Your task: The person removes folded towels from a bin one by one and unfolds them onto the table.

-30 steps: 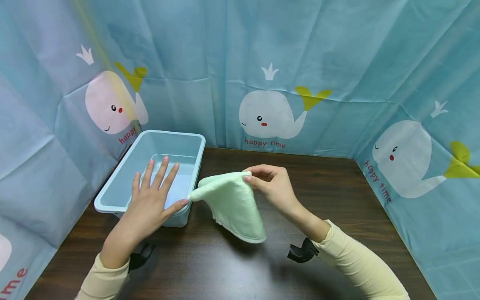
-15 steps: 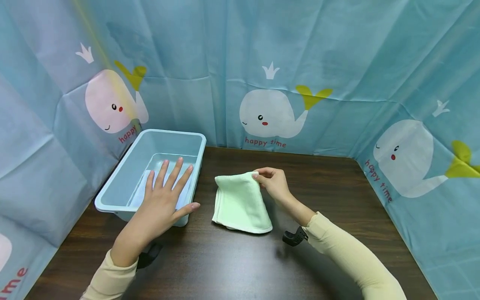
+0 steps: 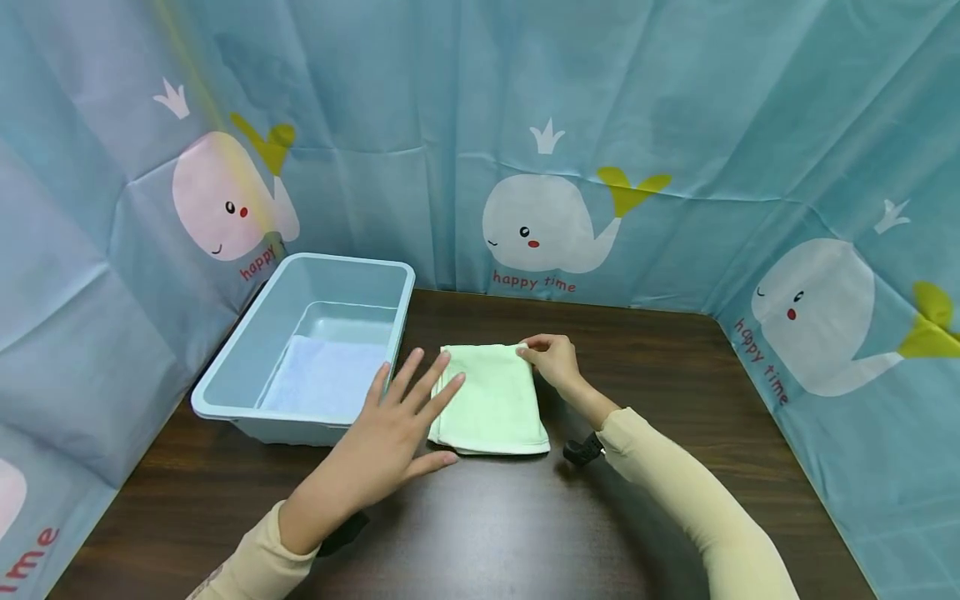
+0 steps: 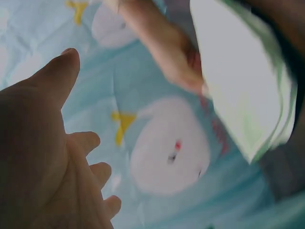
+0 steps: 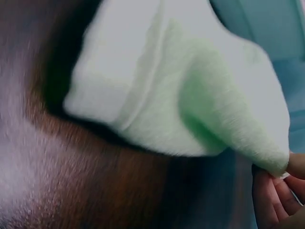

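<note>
A pale green towel point(image 3: 491, 404), folded into a rough rectangle, lies on the dark table in the head view. My right hand point(image 3: 553, 362) pinches its far right corner between thumb and fingers; the right wrist view shows that pinched corner of the towel point(image 5: 274, 162) drawn up, with a fold sagging beside it. My left hand point(image 3: 382, 446) is spread with straight fingers, its fingertips overlapping the towel's left edge in the head view. In the left wrist view the left hand point(image 4: 52, 143) holds nothing, and the towel point(image 4: 243, 71) shows its layered edge.
A light blue plastic basin point(image 3: 300, 421) stands left of the towel, with a pale blue cloth point(image 3: 326, 375) flat on its floor. The dark wooden table point(image 3: 510, 533) is bordered at the back and sides by a blue whale-print curtain point(image 3: 450, 100).
My right hand has swung the hanging towel down and rightward, and it now lies flat on the table. My left hand has moved from over the basin rightward to the towel's left side.
</note>
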A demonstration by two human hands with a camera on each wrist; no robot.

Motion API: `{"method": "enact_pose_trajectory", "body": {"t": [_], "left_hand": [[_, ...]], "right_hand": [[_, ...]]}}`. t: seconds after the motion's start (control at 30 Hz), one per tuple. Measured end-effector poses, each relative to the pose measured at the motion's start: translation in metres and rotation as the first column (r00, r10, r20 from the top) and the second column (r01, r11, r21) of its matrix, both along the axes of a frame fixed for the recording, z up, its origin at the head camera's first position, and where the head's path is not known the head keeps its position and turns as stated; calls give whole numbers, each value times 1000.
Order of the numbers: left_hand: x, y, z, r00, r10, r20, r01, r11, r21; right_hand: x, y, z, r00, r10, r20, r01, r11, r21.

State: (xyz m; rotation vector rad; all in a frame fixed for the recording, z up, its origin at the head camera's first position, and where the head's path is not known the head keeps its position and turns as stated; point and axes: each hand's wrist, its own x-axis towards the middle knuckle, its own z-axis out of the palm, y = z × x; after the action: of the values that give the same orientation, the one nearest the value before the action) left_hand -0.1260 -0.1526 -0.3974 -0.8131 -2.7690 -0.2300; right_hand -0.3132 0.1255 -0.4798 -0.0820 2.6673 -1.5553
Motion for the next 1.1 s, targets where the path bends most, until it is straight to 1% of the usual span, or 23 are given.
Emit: {"method": "enact_pose_trajectory", "body": {"t": [0.1,0.2,0.27,0.37,0.47,0.6,0.73,0.83,1.0,1.1], "left_hand": [[1,14,-15,998,-61,36,62,997,-36],[1,26,-33,987,-114,115,122,990,-66],[0,30,-46,975,-136,178,151,986,-72],[0,33,-62,954,-139,266,163,984,-68],[0,33,-72,941,-120,317,146,987,-62],[-2,30,-77,921,-89,380,116,992,-50],[-2,28,-76,904,-67,422,99,994,-54],[-1,26,-73,900,-40,435,79,994,-72],[4,22,-65,880,31,474,25,993,-111],[8,19,-62,874,53,482,9,992,-126]], "right_hand": [[-5,2,-9,1000,16,-19,-15,999,41],[-7,5,-16,999,31,-34,-29,998,64],[-7,6,-18,999,39,-36,-37,997,67],[-8,7,-22,998,50,-43,-47,996,76],[-8,7,-22,997,60,-40,-56,995,80],[-9,8,-22,998,63,-23,-61,995,85],[-8,7,-23,999,53,-8,-52,994,97],[-6,5,-23,998,60,-9,-59,994,90],[0,-2,-22,995,99,-33,-96,992,85],[3,-6,-21,993,110,-45,-106,991,81]]}}
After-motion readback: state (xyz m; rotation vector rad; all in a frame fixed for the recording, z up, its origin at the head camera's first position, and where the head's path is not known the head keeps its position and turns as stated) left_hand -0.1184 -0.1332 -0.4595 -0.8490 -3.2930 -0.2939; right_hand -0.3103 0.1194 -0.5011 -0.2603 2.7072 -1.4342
